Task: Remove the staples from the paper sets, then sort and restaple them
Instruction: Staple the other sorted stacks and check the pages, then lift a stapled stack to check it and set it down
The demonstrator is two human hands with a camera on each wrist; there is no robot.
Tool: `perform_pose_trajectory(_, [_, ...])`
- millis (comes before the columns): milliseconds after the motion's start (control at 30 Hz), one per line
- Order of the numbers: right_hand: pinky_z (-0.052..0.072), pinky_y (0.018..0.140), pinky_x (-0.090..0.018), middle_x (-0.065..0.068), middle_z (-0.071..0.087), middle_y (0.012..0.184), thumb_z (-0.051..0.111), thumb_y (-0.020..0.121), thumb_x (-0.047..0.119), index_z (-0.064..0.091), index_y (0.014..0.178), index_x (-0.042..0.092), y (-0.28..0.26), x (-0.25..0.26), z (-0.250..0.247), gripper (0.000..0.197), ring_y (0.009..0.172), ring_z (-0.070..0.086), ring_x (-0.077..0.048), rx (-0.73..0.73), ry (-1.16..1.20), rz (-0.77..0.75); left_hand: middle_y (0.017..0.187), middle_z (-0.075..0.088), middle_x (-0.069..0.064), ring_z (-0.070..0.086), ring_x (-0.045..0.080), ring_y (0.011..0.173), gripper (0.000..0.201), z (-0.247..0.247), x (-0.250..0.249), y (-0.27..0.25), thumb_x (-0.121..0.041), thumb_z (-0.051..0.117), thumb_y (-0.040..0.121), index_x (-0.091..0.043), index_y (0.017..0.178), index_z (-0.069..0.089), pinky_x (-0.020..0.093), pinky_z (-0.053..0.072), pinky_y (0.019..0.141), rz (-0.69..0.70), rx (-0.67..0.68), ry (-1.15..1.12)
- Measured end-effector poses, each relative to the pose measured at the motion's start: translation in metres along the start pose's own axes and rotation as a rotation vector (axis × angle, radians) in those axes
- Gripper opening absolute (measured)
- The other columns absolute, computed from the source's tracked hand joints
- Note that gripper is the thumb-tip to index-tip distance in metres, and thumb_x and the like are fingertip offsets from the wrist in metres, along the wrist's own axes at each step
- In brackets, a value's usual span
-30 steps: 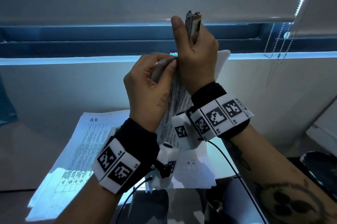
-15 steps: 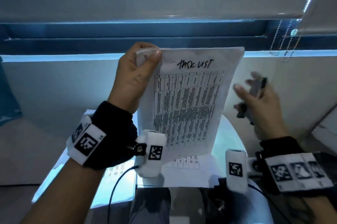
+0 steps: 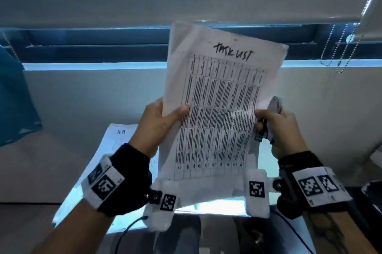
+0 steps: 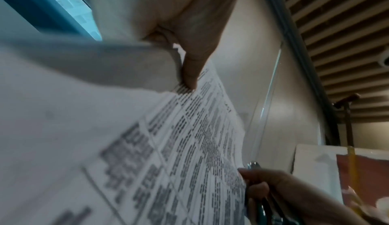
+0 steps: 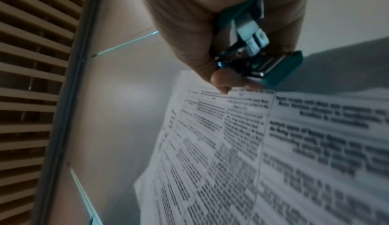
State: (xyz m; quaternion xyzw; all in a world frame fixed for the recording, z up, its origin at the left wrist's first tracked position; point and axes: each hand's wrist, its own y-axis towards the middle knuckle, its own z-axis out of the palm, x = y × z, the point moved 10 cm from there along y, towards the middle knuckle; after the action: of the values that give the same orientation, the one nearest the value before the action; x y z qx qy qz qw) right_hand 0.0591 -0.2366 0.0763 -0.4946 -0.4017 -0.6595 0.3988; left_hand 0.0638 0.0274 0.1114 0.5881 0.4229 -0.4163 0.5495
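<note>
Up in front of the window, the "TASK LIST" paper set [image 3: 223,109] is held upright between both hands. The left hand [image 3: 157,127] pinches its left edge, thumb on the printed table and fingers behind. The right hand [image 3: 279,127] nips the right edge with its thumb while curling round a teal stapler [image 5: 258,55] (only its metal nose shows from the head view). Below, an "HR" sheet [image 3: 124,140] lies flat on the table [image 3: 31,171].
</note>
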Motion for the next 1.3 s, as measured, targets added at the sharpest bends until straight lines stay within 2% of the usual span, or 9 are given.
perform_pose_trajectory(133, [0.042,0.035,-0.02,-0.002,0.047,0.046,0.056,0.086,0.0,0.045,0.071,0.009,-0.01,-0.008,0.041,0.021,0.033,0.047,-0.011,0.17,-0.044,0.156,0.085,0.072,-0.003,0.069,0.01,0.071,0.014,-0.042,0.008,-0.003,-0.006,0.059,0.086,-0.011,0.097,0.064,0.024,0.057,0.07,-0.055,-0.095,-0.027])
perform_pose_trajectory(367, [0.036,0.035,-0.015,-0.005,0.038,0.059,0.045,0.083,-0.01,0.039,0.078,0.009,-0.078,-0.076,0.134,0.02,0.038,0.042,-0.011,0.66,-0.396,0.306,0.08,0.07,0.019,0.066,0.017,0.05,0.014,-0.137,0.075,-0.008,0.002,0.052,0.088,0.006,0.099,0.059,0.026,0.055,0.048,-0.516,-0.121,0.067])
perform_pose_trajectory(533, [0.039,0.041,-0.022,-0.006,0.05,0.06,0.047,0.083,-0.009,0.048,0.111,0.0,-0.107,-0.161,0.182,0.029,0.04,0.046,-0.01,0.663,-0.512,0.472,0.129,0.052,0.02,0.053,0.033,0.106,0.053,-0.21,0.146,-0.038,-0.022,0.065,0.085,0.009,0.125,0.048,0.03,0.039,0.081,-0.862,-0.039,0.878])
perform_pose_trajectory(600, [0.038,0.044,-0.024,-0.007,0.05,0.056,0.046,0.081,-0.008,0.058,0.081,-0.002,-0.117,-0.182,0.192,0.013,0.042,0.043,-0.014,0.703,-0.63,0.52,0.113,0.058,0.018,0.054,0.031,0.097,0.054,-0.221,0.172,-0.05,-0.027,0.069,0.082,0.005,0.123,0.051,0.034,0.043,0.078,-0.947,-0.028,0.883])
perform_pose_trajectory(667, [0.042,0.047,-0.026,-0.009,0.049,0.054,0.047,0.078,-0.01,0.055,0.064,0.001,-0.118,-0.198,0.197,0.019,0.043,0.044,-0.018,0.691,-0.711,0.567,0.11,0.061,0.017,0.058,0.033,0.097,0.054,-0.233,0.187,-0.052,-0.026,0.074,0.077,0.003,0.119,0.055,0.037,0.048,0.082,-0.962,-0.063,0.849])
perform_pose_trajectory(767, [0.048,0.054,-0.029,-0.008,0.052,0.055,0.05,0.073,-0.013,0.057,0.082,-0.003,-0.109,-0.202,0.198,0.015,0.047,0.05,-0.02,0.606,-0.715,0.585,0.118,0.061,0.019,0.059,0.036,0.104,0.068,-0.243,0.194,-0.04,-0.03,0.08,0.07,0.002,0.124,0.054,0.043,0.048,0.092,-0.903,-0.095,0.853])
perform_pose_trajectory(967, [0.052,0.058,-0.033,-0.012,0.058,0.067,0.05,0.077,-0.011,0.05,0.1,0.006,-0.082,-0.191,0.204,0.029,0.05,0.052,-0.021,0.512,-0.69,0.499,0.099,0.063,0.016,0.06,0.03,0.085,0.041,-0.231,0.179,-0.005,-0.02,0.076,0.076,0.003,0.108,0.061,0.034,0.049,0.074,-0.798,-0.134,0.796])
perform_pose_trajectory(1133, [0.056,0.065,-0.037,-0.015,0.064,0.083,0.056,0.083,0.002,0.045,0.079,0.007,-0.072,-0.193,0.202,0.013,0.06,0.059,-0.023,0.558,-0.714,0.463,0.1,0.061,0.015,0.056,0.029,0.089,0.046,-0.224,0.171,0.003,-0.022,0.076,0.076,0.003,0.11,0.058,0.031,0.042,0.07,-0.783,-0.162,1.038])
perform_pose_trajectory(1300, [0.044,0.042,-0.02,-0.009,0.052,0.083,0.058,0.09,0.009,0.045,0.105,0.003,-0.046,-0.17,0.159,0.021,0.049,0.051,-0.011,0.517,-0.644,0.451,0.128,0.046,0.014,0.043,0.031,0.119,0.061,-0.185,0.149,0.027,-0.033,0.07,0.08,-0.009,0.128,0.042,0.043,0.04,0.094,-0.617,-0.136,1.293])
